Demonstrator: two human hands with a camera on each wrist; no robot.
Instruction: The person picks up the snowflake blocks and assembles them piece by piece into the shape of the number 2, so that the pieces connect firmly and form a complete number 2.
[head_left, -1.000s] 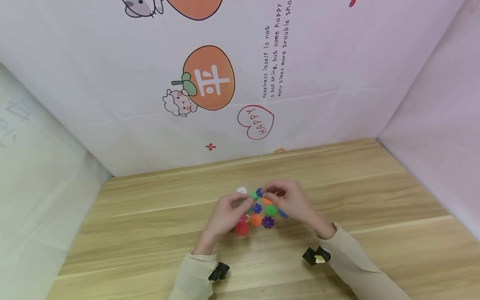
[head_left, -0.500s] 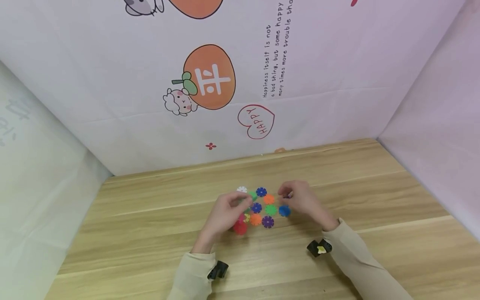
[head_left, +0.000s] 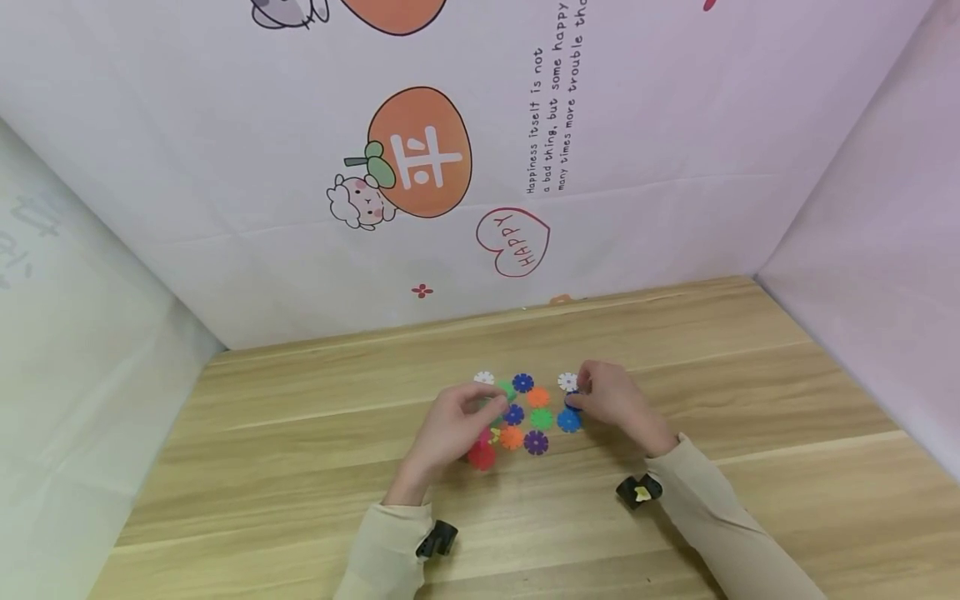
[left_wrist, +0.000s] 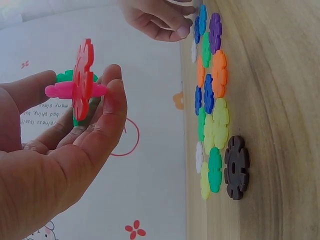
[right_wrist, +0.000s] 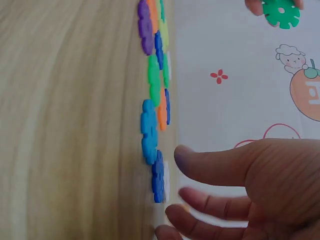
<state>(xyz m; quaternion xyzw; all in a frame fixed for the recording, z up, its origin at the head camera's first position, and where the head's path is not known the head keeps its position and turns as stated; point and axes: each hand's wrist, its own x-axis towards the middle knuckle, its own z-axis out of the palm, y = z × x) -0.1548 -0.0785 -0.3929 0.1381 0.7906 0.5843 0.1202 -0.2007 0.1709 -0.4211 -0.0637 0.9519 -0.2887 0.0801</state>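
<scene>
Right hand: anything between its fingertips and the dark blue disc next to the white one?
Nothing visible. In the right wrist view the right hand has its fingertips just short of the dark blue disc and white disc, with only open gap between.

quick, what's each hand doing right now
Left hand: holding a small cluster of joined pieces, red, pink and green.
Right hand: fingers loosely curled at the white piece and blue piece; a grip cannot be told.

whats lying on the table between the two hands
In the head view, flat snowflake discs lie between the left hand and right hand: blue, orange, green and purple among them.
</scene>
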